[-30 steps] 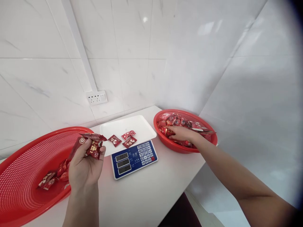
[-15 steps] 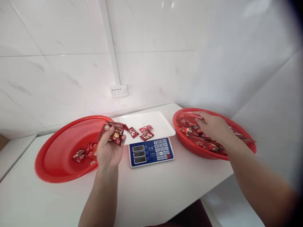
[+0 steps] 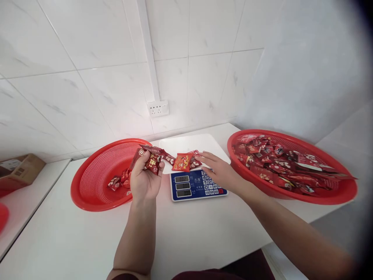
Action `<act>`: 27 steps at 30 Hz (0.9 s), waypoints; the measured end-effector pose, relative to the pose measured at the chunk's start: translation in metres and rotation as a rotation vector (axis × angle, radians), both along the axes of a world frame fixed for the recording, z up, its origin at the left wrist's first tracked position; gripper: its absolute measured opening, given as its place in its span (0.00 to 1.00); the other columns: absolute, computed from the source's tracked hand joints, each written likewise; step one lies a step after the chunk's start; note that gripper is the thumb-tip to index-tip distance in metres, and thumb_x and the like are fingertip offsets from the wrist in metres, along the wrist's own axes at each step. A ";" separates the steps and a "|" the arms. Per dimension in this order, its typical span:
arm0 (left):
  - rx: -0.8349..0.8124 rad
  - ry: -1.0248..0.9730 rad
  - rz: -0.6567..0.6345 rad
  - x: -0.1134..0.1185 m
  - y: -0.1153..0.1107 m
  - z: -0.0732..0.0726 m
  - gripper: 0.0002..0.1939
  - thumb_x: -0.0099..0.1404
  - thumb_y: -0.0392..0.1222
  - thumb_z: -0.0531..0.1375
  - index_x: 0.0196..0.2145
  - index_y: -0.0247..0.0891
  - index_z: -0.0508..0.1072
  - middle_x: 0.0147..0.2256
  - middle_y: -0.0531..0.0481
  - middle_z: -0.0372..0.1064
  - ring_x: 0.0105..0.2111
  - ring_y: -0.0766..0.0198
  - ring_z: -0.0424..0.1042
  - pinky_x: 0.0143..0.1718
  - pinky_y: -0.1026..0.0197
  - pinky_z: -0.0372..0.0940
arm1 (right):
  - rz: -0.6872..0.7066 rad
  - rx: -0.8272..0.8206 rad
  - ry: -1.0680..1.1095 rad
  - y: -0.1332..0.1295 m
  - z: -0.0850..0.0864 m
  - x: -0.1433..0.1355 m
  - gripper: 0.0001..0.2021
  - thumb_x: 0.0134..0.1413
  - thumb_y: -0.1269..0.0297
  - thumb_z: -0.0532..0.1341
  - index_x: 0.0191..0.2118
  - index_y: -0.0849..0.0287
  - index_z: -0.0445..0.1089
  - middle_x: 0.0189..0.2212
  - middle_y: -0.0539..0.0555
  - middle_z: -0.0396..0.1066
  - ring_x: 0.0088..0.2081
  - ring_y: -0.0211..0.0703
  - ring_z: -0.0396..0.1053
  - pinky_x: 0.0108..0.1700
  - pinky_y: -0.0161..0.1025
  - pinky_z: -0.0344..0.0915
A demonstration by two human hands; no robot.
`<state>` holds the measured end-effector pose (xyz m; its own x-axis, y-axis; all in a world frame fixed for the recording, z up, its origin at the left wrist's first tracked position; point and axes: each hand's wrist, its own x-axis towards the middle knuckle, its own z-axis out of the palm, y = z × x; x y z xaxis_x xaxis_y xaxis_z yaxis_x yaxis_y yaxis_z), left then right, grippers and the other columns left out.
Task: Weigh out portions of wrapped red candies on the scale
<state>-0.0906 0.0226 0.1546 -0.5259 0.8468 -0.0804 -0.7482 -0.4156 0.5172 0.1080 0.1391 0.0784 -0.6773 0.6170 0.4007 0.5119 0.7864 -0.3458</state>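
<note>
My left hand (image 3: 145, 181) is closed round several dark red snack packets (image 3: 153, 161), held up in front of the left basket's rim. Over the front of the scale's white tray (image 3: 201, 142), my right hand (image 3: 217, 169) has its fingers stretched out beside a bright red and yellow packet (image 3: 182, 161). That packet lies on the tray against other small red packets (image 3: 194, 160). Below the tray is the scale's blue panel (image 3: 196, 186) with its displays and keys; my right hand covers part of the keys.
To the right stands a red basket (image 3: 241, 171) full of red packets. A red mesh basket (image 3: 96, 167) on the left holds a few packets. At far left is a cardboard box (image 3: 32, 173). A socket (image 3: 158, 109) sits on the tiled wall behind.
My right hand has moved left from the right basket to the scale tray. A red and yellow packet now lies there. My left hand still holds its packets. The view has shifted.
</note>
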 end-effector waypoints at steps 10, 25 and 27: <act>-0.051 0.053 0.021 -0.001 0.010 -0.002 0.08 0.59 0.29 0.54 0.26 0.38 0.70 0.24 0.55 0.72 0.23 0.68 0.71 0.19 0.69 0.66 | -0.566 -0.158 0.011 -0.004 -0.001 0.145 0.19 0.57 0.60 0.52 0.53 0.54 0.66 0.54 0.54 0.66 0.57 0.51 0.60 0.57 0.50 0.58; -0.083 0.103 -0.009 0.004 0.011 -0.006 0.07 0.57 0.28 0.56 0.28 0.37 0.71 0.25 0.56 0.72 0.24 0.69 0.71 0.19 0.69 0.66 | -0.609 -0.437 -0.189 0.027 0.014 0.175 0.18 0.45 0.72 0.57 0.45 0.56 0.69 0.35 0.53 0.74 0.34 0.46 0.71 0.34 0.39 0.65; -0.075 0.110 -0.015 0.004 0.010 -0.005 0.08 0.57 0.29 0.55 0.28 0.38 0.71 0.26 0.56 0.72 0.24 0.69 0.71 0.19 0.69 0.66 | -0.691 -0.408 -0.129 0.030 0.016 0.180 0.19 0.49 0.70 0.54 0.48 0.58 0.66 0.34 0.53 0.74 0.30 0.43 0.71 0.32 0.37 0.65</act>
<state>-0.0870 0.0327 0.1498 -0.5223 0.8484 -0.0863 -0.6910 -0.3617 0.6258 0.2884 0.1690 0.0940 -0.1155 0.9933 -0.0018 0.8911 0.1028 -0.4421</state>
